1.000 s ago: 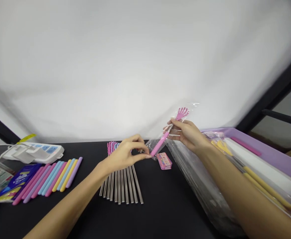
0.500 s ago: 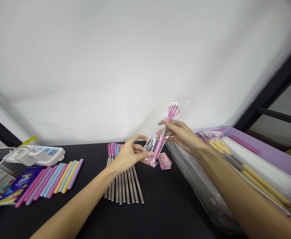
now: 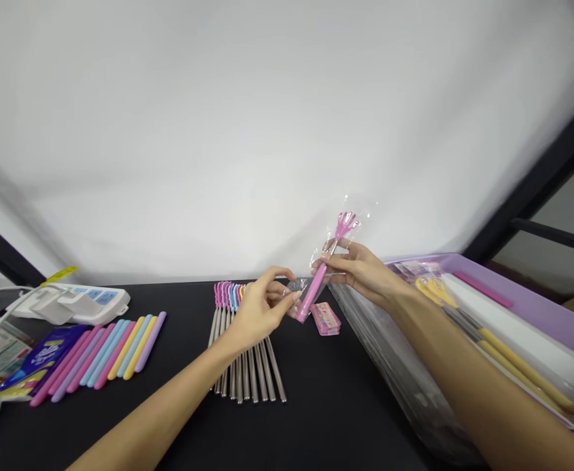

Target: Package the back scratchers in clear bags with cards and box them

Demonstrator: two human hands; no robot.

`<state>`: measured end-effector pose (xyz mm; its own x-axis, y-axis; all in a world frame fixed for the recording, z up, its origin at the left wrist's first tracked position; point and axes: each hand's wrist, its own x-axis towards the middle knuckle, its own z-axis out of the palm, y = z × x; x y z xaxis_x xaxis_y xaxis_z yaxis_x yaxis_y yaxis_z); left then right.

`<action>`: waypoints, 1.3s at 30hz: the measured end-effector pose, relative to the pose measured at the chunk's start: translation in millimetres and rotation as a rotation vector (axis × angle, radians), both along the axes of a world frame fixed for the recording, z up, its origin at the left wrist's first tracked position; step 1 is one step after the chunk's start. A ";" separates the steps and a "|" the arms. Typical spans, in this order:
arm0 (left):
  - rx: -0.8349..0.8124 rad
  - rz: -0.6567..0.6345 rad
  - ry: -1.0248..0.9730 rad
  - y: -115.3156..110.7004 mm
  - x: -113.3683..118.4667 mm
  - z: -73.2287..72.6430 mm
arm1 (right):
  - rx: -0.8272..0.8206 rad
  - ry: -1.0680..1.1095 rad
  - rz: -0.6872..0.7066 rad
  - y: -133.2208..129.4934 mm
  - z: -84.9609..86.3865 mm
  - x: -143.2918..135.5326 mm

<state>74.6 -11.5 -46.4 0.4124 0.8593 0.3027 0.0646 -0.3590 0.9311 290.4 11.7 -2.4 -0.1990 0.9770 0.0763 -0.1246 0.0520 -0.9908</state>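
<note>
A pink back scratcher point(image 3: 312, 294) with a hand-shaped head sits tilted inside a clear plastic bag point(image 3: 299, 285), head up and to the right. My right hand point(image 3: 363, 271) is closed around its middle through the bag, near where the metal shaft meets the pink handle. Lower down, my left hand point(image 3: 262, 307) pinches the bag's edge beside the handle end. Below the hands lies a small stack of pink printed cards point(image 3: 325, 318). Under my left wrist, several metal rods point(image 3: 262, 369) with coloured heads are laid out in a fan.
On the left lie several coloured handles point(image 3: 120, 350), a blue packet point(image 3: 46, 356) and a white power strip point(image 3: 101, 302) with a cable. To the right, a purple tray point(image 3: 503, 281) holds bagged yellow scratchers point(image 3: 522, 369). Clear plastic bags point(image 3: 389, 366) lie along its near side.
The back scratcher has shifted slightly up and to the right with my right hand. My left thumb has moved off the handle end onto the bag's edge.
</note>
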 end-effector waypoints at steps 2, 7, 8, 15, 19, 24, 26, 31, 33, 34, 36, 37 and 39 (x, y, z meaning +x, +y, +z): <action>0.011 -0.027 0.059 -0.3 -2.3 2.7 | 0.024 -0.018 0.040 -1.1 0.6 0.1; 0.147 -0.005 0.010 3.4 -8.1 17.8 | -0.001 -0.235 0.298 -10.3 5.4 -3.8; 0.182 0.013 -0.003 4.6 -8.9 21.2 | -0.025 -0.301 0.377 -12.8 6.0 -5.7; 0.122 0.134 0.024 7.2 -13.5 29.9 | -0.098 -0.499 0.682 -24.7 2.0 -28.0; 0.051 0.112 0.006 10.2 -19.2 24.7 | -0.145 -0.570 0.743 -26.1 0.4 -33.8; 0.020 0.075 0.066 12.7 -26.9 19.3 | -0.150 -0.717 0.570 -18.9 8.5 -13.0; -0.006 0.004 0.081 11.8 -27.9 16.9 | -0.013 -0.861 0.419 -13.5 9.5 0.5; -0.058 -0.099 0.124 11.0 -26.2 8.3 | 0.260 -1.371 0.333 -2.1 -4.1 16.1; -0.067 -0.102 0.130 11.6 -25.2 4.6 | 0.266 -1.419 0.362 1.2 -12.3 15.1; -0.072 -0.104 0.132 11.8 -24.8 3.1 | 0.263 -1.426 0.370 2.9 -16.1 14.4; -0.086 -0.115 0.136 12.0 -23.9 0.7 | 0.260 -1.421 0.382 5.7 -21.7 13.7; -0.094 -0.122 0.137 11.9 -23.4 -0.1 | 0.261 -1.414 0.388 6.8 -23.4 13.9; -0.109 -0.134 0.139 11.6 -22.4 -1.2 | 0.264 -1.402 0.390 7.7 -24.1 14.4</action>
<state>52.1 0.0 -47.6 0.5565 0.8184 0.1433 0.1531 -0.2705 0.9505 304.8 19.4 -26.6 -0.4995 0.8344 -0.2328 0.8563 0.4349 -0.2786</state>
